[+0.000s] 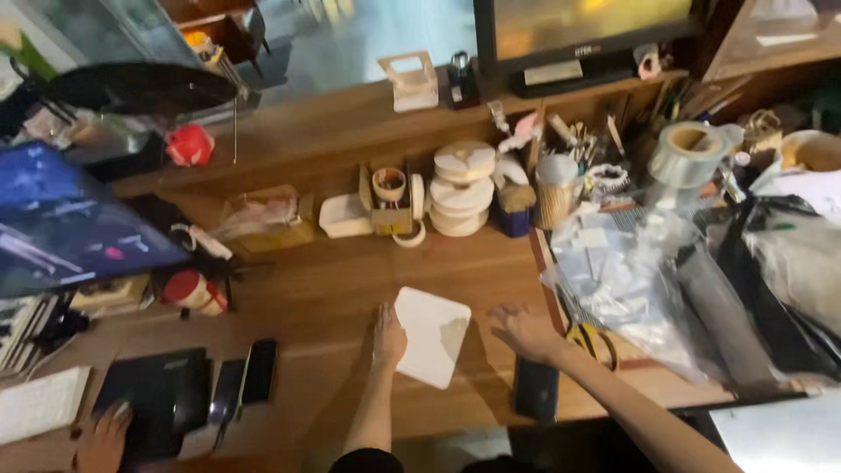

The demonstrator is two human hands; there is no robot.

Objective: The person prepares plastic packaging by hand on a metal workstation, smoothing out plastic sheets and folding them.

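Both hands lie on a cluttered wooden tabletop [333,289]: the left hand [388,337] rests flat and open, holding nothing, its fingers on the left edge of a white sheet [431,333], while the right hand [523,331], fingers spread and empty, sits just right of that sheet above a dark phone [536,390]. Beyond the hands stand stacked tape rolls [462,188] and a monitor [578,31]. Yellow-handled scissors [591,337] and crumpled plastic bags [631,280] crowd the right; another person's hand [105,435] touches a black tablet [158,398] far left.

Dark monitor [587,26] top; white flat packet [431,335] centre desk.
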